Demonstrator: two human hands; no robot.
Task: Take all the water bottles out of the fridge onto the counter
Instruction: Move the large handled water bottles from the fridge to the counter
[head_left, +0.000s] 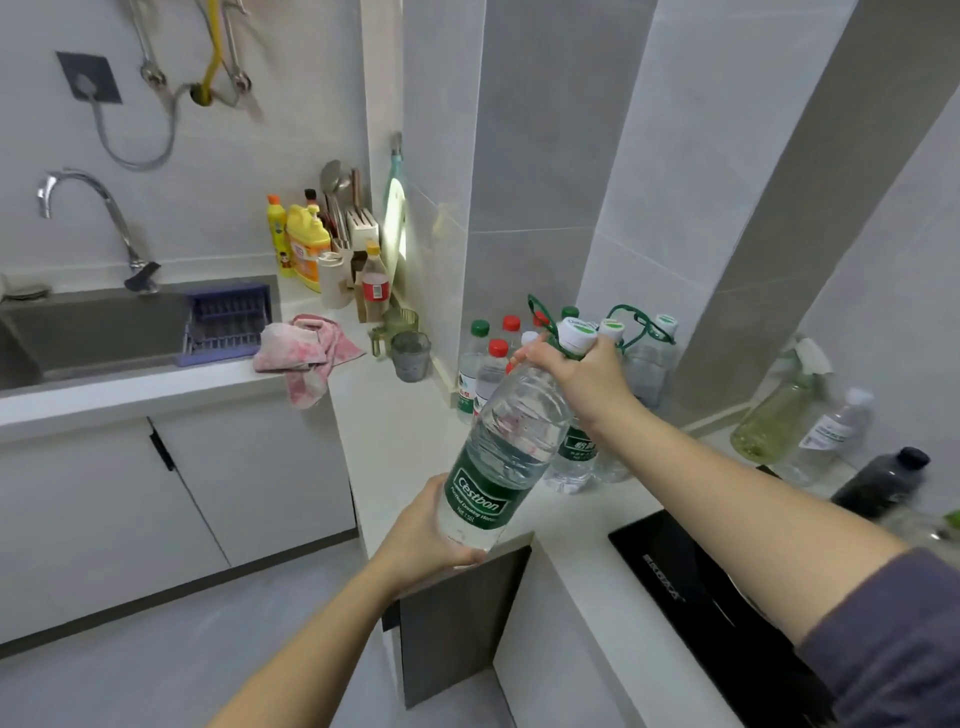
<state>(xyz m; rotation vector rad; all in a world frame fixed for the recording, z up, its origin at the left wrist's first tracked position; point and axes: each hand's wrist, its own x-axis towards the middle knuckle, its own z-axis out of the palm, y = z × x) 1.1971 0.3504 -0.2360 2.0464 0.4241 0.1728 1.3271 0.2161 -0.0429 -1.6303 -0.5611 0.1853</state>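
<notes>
Cestbon water bottle (506, 452), the big clear one w/ green label, is in the air over the front edge of the table (405, 431). It is tilted, base toward the camera, cap end leaning up and away. Left hand (421, 535) cups the base from underneath, fingers curled round the bottom. Right hand (582, 374) is wrapped round the neck just under the white cap (576, 332). Both hands have firm hold of it, and it looks clear of the table.

Under the right forearm, a black induction hob (691, 587) sits in the table. Past the held bottle, in the corner against the tiled wall, a cluster stands on the table: small bottles w/ red caps (498, 348) and green caps, plus big bottles w/ green carry loops (649, 358). Several in all, but exact count is unclear since they overlap and the right hand hides some. Off right, a spray bottle (774, 421) w/ yellowish liquid and a dark bottle (883, 480), prob. not part of the job.

Farther left: grey cup (411, 356), pink cloth (306, 353) over the table edge, yellow detergent bottles (306, 244), then the sink (93, 327) w/ purple dish rack (228, 322).

Progress, as a judgement: well along. A good batch is out and standing, and this one is carried but not yet set down. There is bare table in front of the cluster for it. Fridge isn't in view, so can't tell how many are left inside.
</notes>
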